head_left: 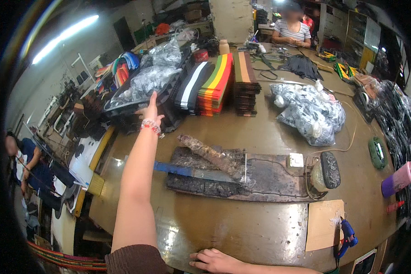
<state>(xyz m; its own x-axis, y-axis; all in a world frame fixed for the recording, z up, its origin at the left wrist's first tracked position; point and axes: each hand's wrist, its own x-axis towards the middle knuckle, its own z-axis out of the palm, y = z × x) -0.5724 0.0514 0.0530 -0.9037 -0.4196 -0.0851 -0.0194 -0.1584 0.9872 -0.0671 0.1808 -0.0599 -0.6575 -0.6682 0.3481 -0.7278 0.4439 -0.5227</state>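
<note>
My left hand (150, 111) is stretched far forward to the near edge of a black plastic crate (170, 121), fingers extended and apart. Clear plastic bags (151, 78) fill the crate; whether my fingertips touch one I cannot make out. A beaded bracelet (150, 126) circles the left wrist. My right hand (216, 261) lies loosely on the near edge of the brown table (242, 226), holding nothing. Ahead of it is a dark, scorched board (278, 182), with a crusted roll (210, 155) and a blue strip (176, 169) on it.
Stacked striped straps (217, 84) and brown straps (246, 86) stand beyond the board. Filled plastic bags (308, 112) lie at right. A blue glue gun (347, 237) rests by cardboard (324, 223), near a pink-purple bottle (401, 178). One person (292, 32) sits across, another (29, 160) at left.
</note>
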